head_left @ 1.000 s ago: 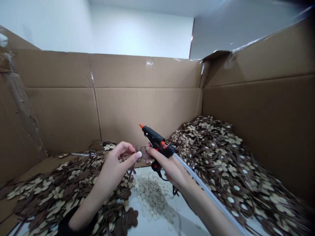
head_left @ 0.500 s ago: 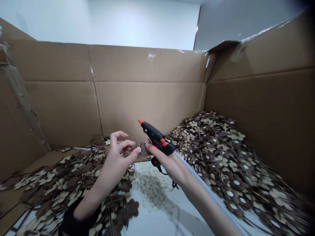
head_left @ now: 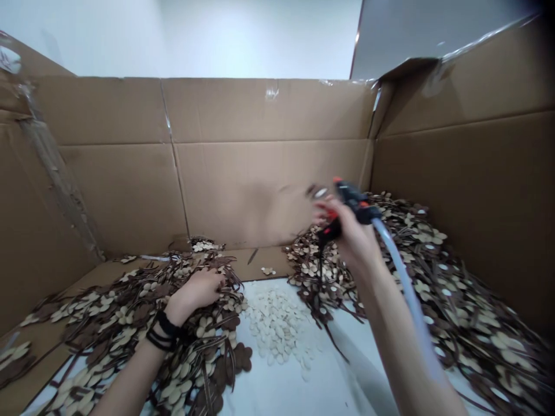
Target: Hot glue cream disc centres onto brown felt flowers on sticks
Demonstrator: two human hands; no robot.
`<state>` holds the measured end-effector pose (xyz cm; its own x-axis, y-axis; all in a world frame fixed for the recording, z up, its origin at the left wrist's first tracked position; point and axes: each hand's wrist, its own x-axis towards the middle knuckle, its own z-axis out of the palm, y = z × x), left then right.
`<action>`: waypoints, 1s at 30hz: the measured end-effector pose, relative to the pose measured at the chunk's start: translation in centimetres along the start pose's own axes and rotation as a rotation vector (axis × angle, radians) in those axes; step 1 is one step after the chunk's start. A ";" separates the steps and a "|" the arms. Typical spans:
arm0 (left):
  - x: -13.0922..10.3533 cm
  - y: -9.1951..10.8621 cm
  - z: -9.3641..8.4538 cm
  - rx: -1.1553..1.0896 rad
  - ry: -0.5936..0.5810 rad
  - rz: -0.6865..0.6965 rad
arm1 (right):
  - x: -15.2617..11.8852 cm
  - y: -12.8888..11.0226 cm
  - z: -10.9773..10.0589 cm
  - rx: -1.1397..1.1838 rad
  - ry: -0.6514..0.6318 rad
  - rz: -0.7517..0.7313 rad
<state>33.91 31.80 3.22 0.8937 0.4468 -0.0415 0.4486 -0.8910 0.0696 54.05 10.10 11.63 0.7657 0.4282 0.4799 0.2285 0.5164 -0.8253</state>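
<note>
My left hand (head_left: 203, 289) rests on the left pile of brown and cream flower pieces (head_left: 125, 318), its fingertips hidden among them. Raised over the right pile (head_left: 416, 254), my right hand (head_left: 349, 228) is closed around a black glue gun (head_left: 353, 199) with an orange tip and a clear glue stick at its back. A brown flower piece with a white disc (head_left: 318, 192) shows blurred at that hand's fingertips. Between the two piles, small white discs (head_left: 277, 323) are scattered on a white surface (head_left: 277, 393).
Tall cardboard walls (head_left: 260, 110) enclose the work area at the back and both sides. A cable hangs from the glue gun. One small cream flower (head_left: 268, 271) lies on the cardboard strip near the back wall.
My hands have parted. The left went down to the left pile; the right moved up and to the right with the glue gun and a flower piece.
</note>
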 end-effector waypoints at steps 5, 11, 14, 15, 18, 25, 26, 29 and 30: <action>0.8 -0.2 0.8 -0.047 0.037 -0.046 | 3.3 2.0 -2.4 0.206 0.227 0.126; 0.1 0.7 -2.4 -0.354 0.165 -0.006 | 0.0 -0.2 -0.6 0.045 -0.236 0.077; -1.8 2.5 -5.4 -0.855 0.179 0.040 | -2.3 -1.6 0.1 -0.225 -0.589 0.085; -2.6 3.2 -6.3 -0.973 0.182 0.051 | -2.9 -1.8 0.2 -0.278 -0.661 0.100; -5.1 5.1 -8.2 -1.104 0.195 0.085 | -3.9 -1.7 0.8 -0.300 -0.711 0.126; -7.5 6.2 -9.0 -1.154 0.170 0.161 | -4.1 -0.8 2.0 -0.263 -0.608 0.147; -7.6 6.3 -9.0 -1.156 0.170 0.169 | -4.2 -0.8 2.0 -0.258 -0.596 0.152; -7.8 6.5 -9.1 -1.143 0.184 0.186 | -4.3 -0.9 2.1 -0.257 -0.593 0.153; -7.9 6.5 -9.1 -1.139 0.190 0.185 | -4.3 -0.8 2.1 -0.261 -0.593 0.151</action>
<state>29.86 23.22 13.05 0.8892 0.4089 0.2055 -0.0283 -0.3990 0.9165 49.29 9.39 10.87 0.3573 0.8557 0.3744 0.3403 0.2541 -0.9054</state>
